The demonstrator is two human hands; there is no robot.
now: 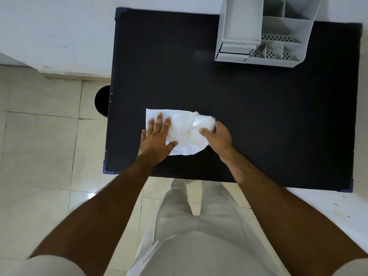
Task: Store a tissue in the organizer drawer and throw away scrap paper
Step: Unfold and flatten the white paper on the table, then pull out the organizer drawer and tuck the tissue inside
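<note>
- A black table (258,116) fills the middle of the view, with purple guards on its corners.
- A white wall (59,26) stands at the far left.
- A pale tiled floor (39,156) lies to the left and near side.
- White trousers (199,226) show at the near edge, just below the table.

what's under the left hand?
The left hand lies flat on the white tissue, which rests on the black table. Whether anything lies beneath the tissue is hidden.
</note>
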